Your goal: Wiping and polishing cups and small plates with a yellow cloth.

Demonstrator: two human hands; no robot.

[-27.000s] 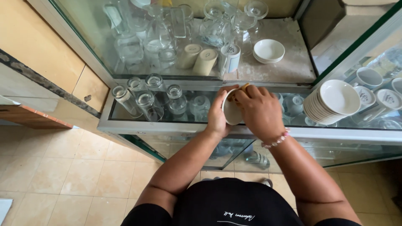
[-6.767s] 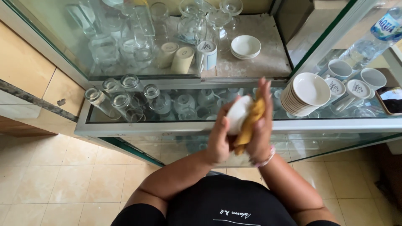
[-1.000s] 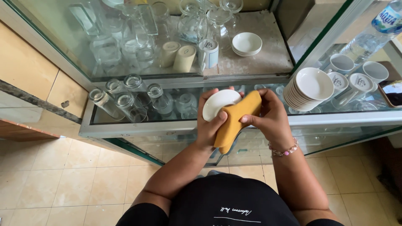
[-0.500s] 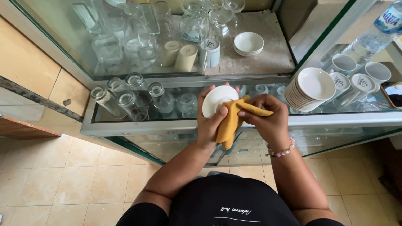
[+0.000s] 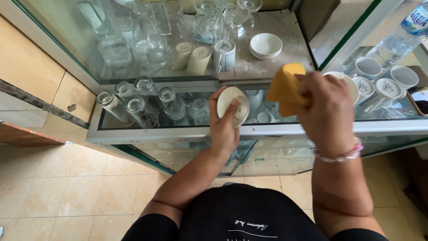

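**Saucer being held at the glass cabinet, cloth being kept clear of it**

The step in hand is judged to be the wiping of crockery. A small white saucer (image 5: 232,103) is being gripped on edge by the left hand (image 5: 225,129), just in front of the middle shelf of the glass cabinet (image 5: 178,133). Its underside and foot ring are being turned towards the camera. The thumb is being pressed across the back of the saucer, and the other fingers are being curled behind its rim and are mostly hidden.

A yellow cloth (image 5: 285,87) is being held bunched in the closed right hand (image 5: 327,111). That hand is being kept raised in front of the cabinet's right half, well apart from the saucer. The wrist is being bent so that the back of the hand is being shown to the camera. The left forearm is being stretched straight up towards the cabinet's front rail.

Any further move with the saucer is judged to call for a steady edge grip and care around the glass panes and metal rail.

A stack of white saucers (image 5: 354,89) is being partly hidden behind the right hand at the cabinet's right end, with white cups (image 5: 403,76) beside it. Upturned glasses (image 5: 133,105) are being kept at the left end of the same shelf.
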